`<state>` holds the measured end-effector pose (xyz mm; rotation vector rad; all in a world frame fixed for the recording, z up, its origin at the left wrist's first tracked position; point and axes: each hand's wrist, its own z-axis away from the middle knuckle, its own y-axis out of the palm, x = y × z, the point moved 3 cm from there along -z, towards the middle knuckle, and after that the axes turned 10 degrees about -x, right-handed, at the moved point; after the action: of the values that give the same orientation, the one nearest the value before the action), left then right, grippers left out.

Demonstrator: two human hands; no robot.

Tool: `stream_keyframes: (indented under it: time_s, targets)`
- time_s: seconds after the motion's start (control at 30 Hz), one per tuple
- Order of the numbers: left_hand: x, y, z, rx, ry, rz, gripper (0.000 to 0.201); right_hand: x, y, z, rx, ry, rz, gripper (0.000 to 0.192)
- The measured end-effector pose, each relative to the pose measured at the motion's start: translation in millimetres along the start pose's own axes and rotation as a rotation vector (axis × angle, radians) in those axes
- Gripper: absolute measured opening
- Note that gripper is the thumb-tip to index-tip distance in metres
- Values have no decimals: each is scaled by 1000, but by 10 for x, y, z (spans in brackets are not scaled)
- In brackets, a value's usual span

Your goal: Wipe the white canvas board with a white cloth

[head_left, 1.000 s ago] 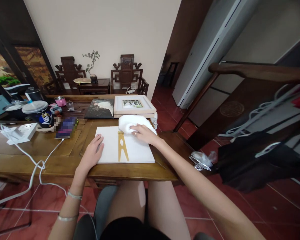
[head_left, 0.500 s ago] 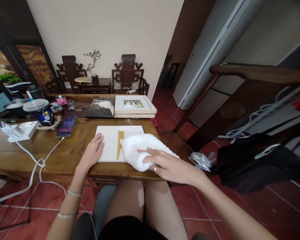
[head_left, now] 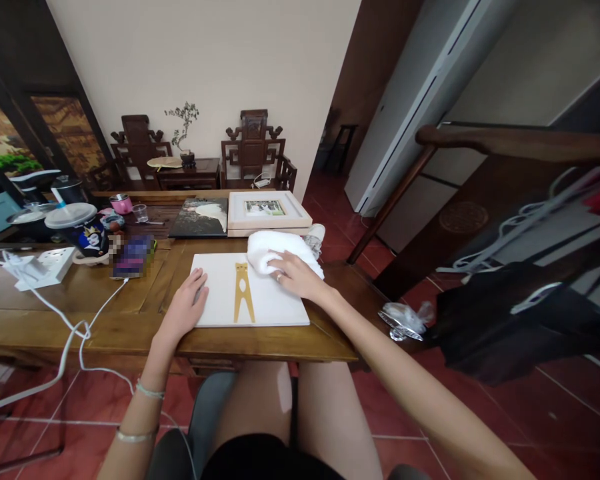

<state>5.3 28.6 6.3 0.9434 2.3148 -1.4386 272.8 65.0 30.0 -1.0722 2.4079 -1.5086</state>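
A white board [head_left: 217,293] lies flat near the front edge of the wooden table, with a gold cat-shaped figure [head_left: 243,293] on its face. My left hand [head_left: 184,301] rests on the board's left edge, fingers stretched out. At the board's far right corner, my right hand [head_left: 295,273] grips a white fluffy cloth [head_left: 280,244], its fingers pressed into the folds. The cloth covers that corner and spills past it onto the table.
Behind the board stand a framed picture [head_left: 270,211] and a dark picture panel [head_left: 200,217]. To the left are a phone [head_left: 133,257], a lidded cup [head_left: 83,227], and a white power strip [head_left: 45,267] with cables. A wooden chair [head_left: 505,143] stands at right.
My right hand has moved the cloth away from me, from the board's near right side to its far right corner. More of the gold figure shows. My left hand has stayed in place.
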Motion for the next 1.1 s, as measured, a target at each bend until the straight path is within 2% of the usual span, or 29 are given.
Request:
stream_keyframes:
  time_s: [0.17,0.4,0.53,0.7,0.83,1.0,1.1]
  targets:
    - [-16,-2,2,0,-4,6,47,235,-51,195,48,-77,6,34]
    - [-32,-6,-2,6,-10,3,48,694,-531,661,209,-65,-156,33]
    - [-35,-6,-2,6,-3,6,47,711,-666,786,299,-22,-227,30]
    - [-32,-4,-1,3,-7,13,48,369,-497,722,270,113,-220,29]
    - [-21,-1,-4,10,-15,8,51,104,-252,454,176,161,-182,34]
    - [-2,-1,-7,10,-14,4,51,-24,-31,-9,68,101,-103,36]
    - [-2,-5,-2,-1,-12,7,48,-16,30,-156,13,36,-67,33]
